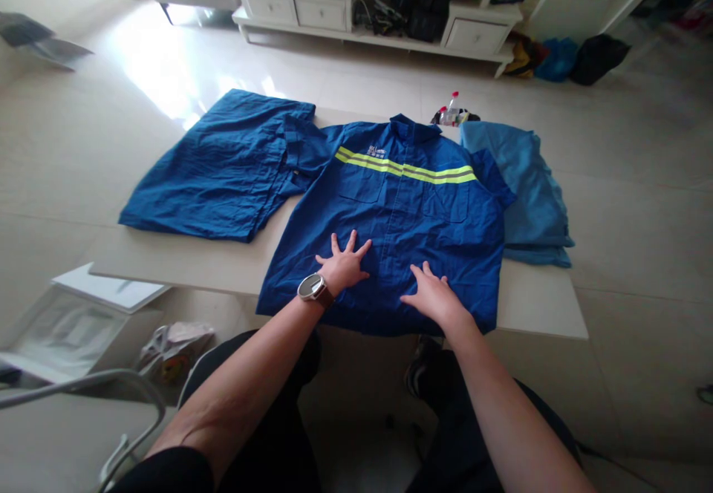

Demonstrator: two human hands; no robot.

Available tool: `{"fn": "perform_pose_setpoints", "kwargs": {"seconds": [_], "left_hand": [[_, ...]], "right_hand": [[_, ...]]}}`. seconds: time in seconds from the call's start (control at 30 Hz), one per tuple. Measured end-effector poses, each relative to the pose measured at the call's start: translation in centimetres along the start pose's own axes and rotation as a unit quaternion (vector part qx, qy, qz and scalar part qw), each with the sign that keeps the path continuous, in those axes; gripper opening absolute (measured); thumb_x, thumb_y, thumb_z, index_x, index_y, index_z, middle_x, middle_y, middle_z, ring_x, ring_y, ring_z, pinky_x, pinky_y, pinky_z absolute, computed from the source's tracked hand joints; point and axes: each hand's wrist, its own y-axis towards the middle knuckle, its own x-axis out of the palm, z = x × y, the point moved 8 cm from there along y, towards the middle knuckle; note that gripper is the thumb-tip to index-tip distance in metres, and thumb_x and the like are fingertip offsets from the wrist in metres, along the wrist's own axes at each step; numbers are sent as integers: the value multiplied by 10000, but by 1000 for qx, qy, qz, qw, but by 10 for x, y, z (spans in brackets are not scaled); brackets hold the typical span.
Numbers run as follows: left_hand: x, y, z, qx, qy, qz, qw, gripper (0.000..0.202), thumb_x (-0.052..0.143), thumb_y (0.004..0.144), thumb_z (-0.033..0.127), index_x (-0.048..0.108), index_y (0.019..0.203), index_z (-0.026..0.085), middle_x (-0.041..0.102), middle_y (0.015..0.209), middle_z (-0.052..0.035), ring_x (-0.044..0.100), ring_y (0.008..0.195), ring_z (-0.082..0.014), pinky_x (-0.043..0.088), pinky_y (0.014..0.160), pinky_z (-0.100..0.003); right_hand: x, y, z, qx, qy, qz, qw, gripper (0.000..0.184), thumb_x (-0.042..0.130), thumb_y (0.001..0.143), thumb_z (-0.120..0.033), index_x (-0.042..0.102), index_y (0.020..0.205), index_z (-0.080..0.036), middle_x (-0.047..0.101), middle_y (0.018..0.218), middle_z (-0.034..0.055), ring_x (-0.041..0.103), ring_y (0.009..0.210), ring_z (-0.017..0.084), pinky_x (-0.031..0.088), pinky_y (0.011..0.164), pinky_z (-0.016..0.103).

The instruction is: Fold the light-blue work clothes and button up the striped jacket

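A dark blue work jacket [401,211] with a yellow reflective stripe lies flat, front up, on a low beige table [535,304]. My left hand [342,263], with a watch on its wrist, presses flat on the jacket's lower left front, fingers spread. Beside it, my right hand [431,292] rests palm down on the lower middle of the jacket. Neither hand holds anything.
Dark blue trousers [223,170] lie spread at the table's left end, a folded lighter blue garment [529,188] at its right. A small bottle [452,110] stands behind the jacket. A white box [72,322] sits on the floor at left; a white TV cabinet [373,10] stands far back.
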Motion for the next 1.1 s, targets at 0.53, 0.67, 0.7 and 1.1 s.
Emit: {"fn": "perform_pose_setpoints", "kwargs": {"seconds": [0.53,0.67,0.7,1.1], "left_hand": [[-22,10,-9,30,-6,102,994,804,571,990,350,199,1702,321,56,1785,-148,12,1591,-563,345,1072,-860],[-19,10,-6,44,-10,102,994,821,617,974,358,223,1694,342,75,1785,-148,15,1589,-565,335,1093,-846],[-18,9,-6,45,-9,96,994,826,627,970,362,227,1692,351,72,1785,-144,10,1588,-570,333,1085,-853],[-13,6,-3,40,-6,76,996,749,576,981,348,296,1675,338,86,1787,-123,20,1584,-579,309,1081,-874]], "right_hand": [[-23,21,-15,-82,16,109,991,826,740,905,-338,365,1639,-293,237,1765,77,139,1624,424,298,1277,577],[-31,0,-40,-105,-36,150,982,655,662,929,-198,485,1556,-268,344,1713,105,255,1578,420,370,1214,604],[-31,-6,-50,-130,-41,149,979,590,652,929,-184,539,1505,-250,417,1662,124,333,1536,400,414,1184,569],[35,-49,-117,-348,-103,-43,931,487,848,815,-375,686,1269,-307,769,1167,52,740,1042,264,522,848,308]]}}
